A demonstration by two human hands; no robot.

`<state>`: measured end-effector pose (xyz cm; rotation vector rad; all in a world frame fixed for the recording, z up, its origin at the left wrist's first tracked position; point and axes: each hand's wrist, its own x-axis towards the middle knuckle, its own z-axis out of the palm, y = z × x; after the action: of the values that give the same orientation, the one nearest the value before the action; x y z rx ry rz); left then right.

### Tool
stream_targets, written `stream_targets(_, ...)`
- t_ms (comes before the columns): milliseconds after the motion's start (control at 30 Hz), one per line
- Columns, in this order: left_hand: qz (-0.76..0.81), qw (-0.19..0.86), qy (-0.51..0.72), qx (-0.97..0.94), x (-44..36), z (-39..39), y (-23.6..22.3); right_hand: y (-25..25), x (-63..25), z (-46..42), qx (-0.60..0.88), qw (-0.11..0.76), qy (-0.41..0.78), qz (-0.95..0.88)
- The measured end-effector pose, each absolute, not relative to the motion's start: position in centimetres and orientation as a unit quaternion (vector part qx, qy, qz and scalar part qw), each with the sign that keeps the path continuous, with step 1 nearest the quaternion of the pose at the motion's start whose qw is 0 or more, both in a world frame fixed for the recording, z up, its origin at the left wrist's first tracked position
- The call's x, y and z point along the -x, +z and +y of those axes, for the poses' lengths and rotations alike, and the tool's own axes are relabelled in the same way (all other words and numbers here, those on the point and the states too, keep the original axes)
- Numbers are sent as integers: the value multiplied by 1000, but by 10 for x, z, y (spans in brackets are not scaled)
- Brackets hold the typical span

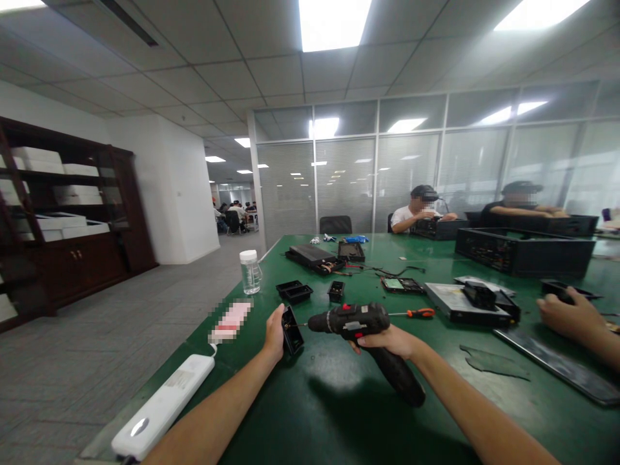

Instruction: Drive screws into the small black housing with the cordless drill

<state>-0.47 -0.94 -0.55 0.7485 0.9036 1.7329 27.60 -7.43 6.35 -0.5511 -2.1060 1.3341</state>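
My left hand [275, 332] grips a small black open-topped plastic box [292, 330], tilted so that its hollow side faces right. In my right hand [387, 341] is a black cordless drill [356, 320], its handle slanting down to the right. The drill's thin bit points left and reaches the mouth of the box; whether it touches a screw inside I cannot tell. Behind the box stand similar black boxes [294, 292] and another small black box [336, 291]. Just beyond the drill lies a screwdriver [420, 313] with an orange and black handle.
A white power strip [165, 403] runs along the left table edge, near a clear bottle [250, 274]. Dismantled black devices [317, 256], a circuit board [402, 285] and a silver drive [465, 305] lie farther back. At right is another person's hand [571, 316].
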Motion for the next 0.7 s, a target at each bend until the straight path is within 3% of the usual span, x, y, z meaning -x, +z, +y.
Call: stream_targets(700,362,480,725,-335,4,-13,-1,58,-280,-69,206,286,492,-796)
